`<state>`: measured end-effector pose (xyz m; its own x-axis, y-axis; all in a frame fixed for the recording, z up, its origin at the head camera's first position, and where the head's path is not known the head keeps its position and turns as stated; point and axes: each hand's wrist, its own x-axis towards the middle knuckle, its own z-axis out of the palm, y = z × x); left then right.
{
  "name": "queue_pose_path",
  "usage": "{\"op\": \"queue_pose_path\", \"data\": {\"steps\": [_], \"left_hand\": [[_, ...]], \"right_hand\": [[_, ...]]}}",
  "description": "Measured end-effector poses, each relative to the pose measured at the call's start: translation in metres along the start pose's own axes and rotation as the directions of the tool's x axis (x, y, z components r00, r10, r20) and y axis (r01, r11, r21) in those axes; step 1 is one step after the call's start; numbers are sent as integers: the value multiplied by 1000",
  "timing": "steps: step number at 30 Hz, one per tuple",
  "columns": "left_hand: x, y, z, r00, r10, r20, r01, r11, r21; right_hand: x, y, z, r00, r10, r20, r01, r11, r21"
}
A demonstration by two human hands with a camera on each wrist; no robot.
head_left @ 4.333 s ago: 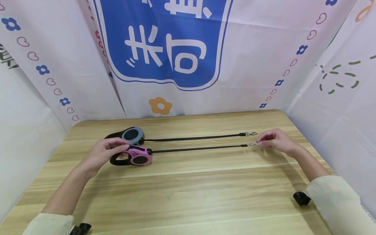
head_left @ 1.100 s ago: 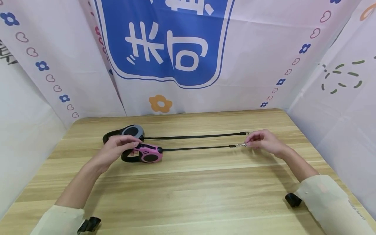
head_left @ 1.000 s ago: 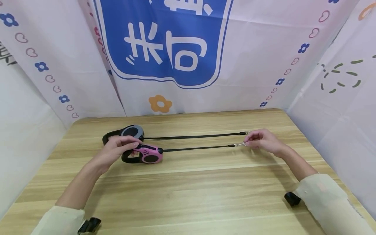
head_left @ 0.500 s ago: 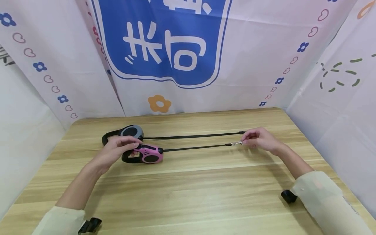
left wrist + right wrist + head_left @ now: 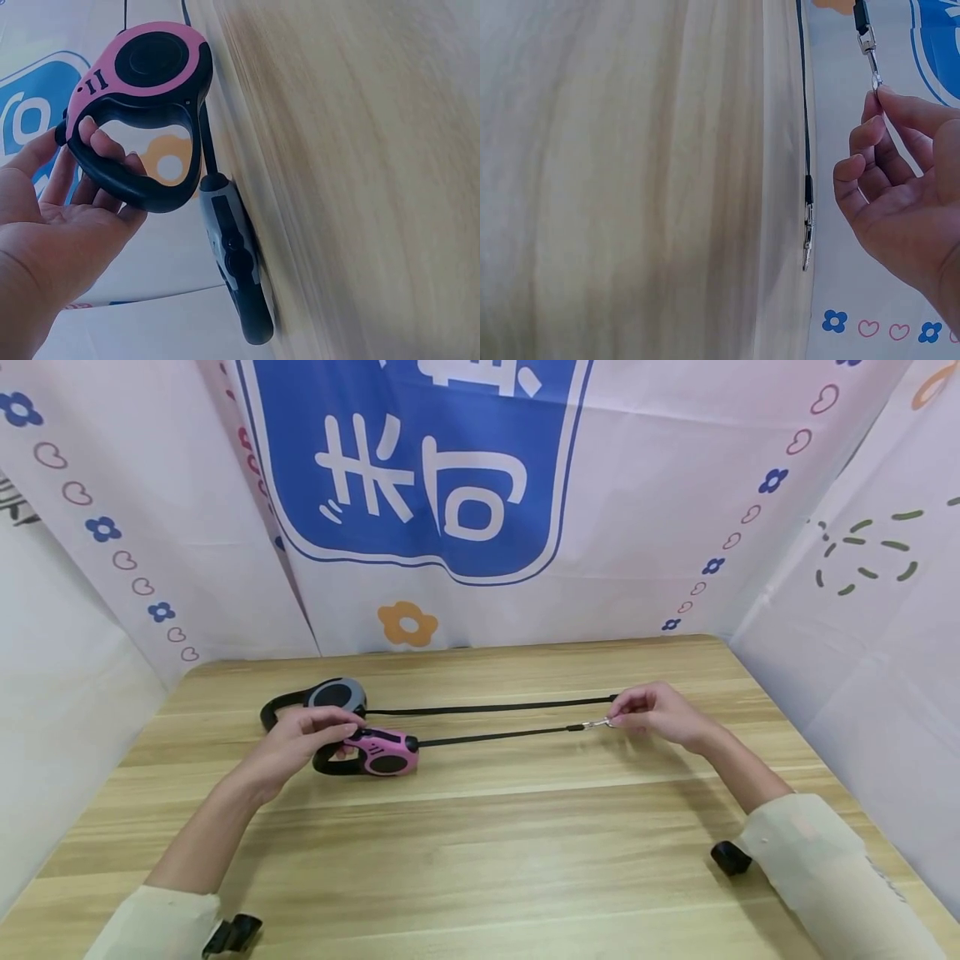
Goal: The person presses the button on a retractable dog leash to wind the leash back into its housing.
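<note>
My left hand (image 5: 288,752) grips the black handle of a pink retractable dog leash (image 5: 390,753), its fingers curled through the loop in the left wrist view. From the pink case a thin black strap (image 5: 498,737) runs straight to the right. At its end is a silver snap hook (image 5: 596,723), pinched between the thumb and forefinger of my right hand (image 5: 660,717). Behind it a grey retractable leash (image 5: 337,696) lies on the table, its strap (image 5: 487,707) drawn out to the right. The grey leash's hook (image 5: 808,236) shows in the right wrist view; my right hand hides it in the head view.
A wood-grain table (image 5: 480,860) carries both leashes. White printed cloth (image 5: 645,527) with a blue panel hangs along its back edge, and more cloth hangs at both sides. Black wrist devices (image 5: 731,857) sit by the sleeves.
My right hand has moved left with the snap hook, so the pink leash's strap shows shorter. Over the longer span, my left hand and the pink case shifted right. The grey leash stays put.
</note>
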<state>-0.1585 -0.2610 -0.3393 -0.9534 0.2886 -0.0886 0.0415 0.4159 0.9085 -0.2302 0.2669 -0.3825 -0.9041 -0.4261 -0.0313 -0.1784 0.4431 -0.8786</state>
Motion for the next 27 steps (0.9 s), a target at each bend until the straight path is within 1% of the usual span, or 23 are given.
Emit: {"op": "queue_pose_path", "data": {"steps": [6,10,15,20,27], "left_hand": [[0,-2,0,1000,13,0,-13,1000,-1],[2,-2,2,1000,21,20,-21,999,-25],[4,-2,4,999,22,33,-21,999,-44],[5,-2,6,1000,13,27,-12,999,-36],[8,-1,5,999,22,25,-22,1000,-18]], "right_hand": [[2,4,3,1000,-20,13,19,999,31],[3,6,5,999,-33,19,32,999,42],[4,6,8,999,-24,28,22,999,47],[5,8,9,999,-15,31,14,999,38],[6,6,8,999,-21,34,19,999,51]]}}
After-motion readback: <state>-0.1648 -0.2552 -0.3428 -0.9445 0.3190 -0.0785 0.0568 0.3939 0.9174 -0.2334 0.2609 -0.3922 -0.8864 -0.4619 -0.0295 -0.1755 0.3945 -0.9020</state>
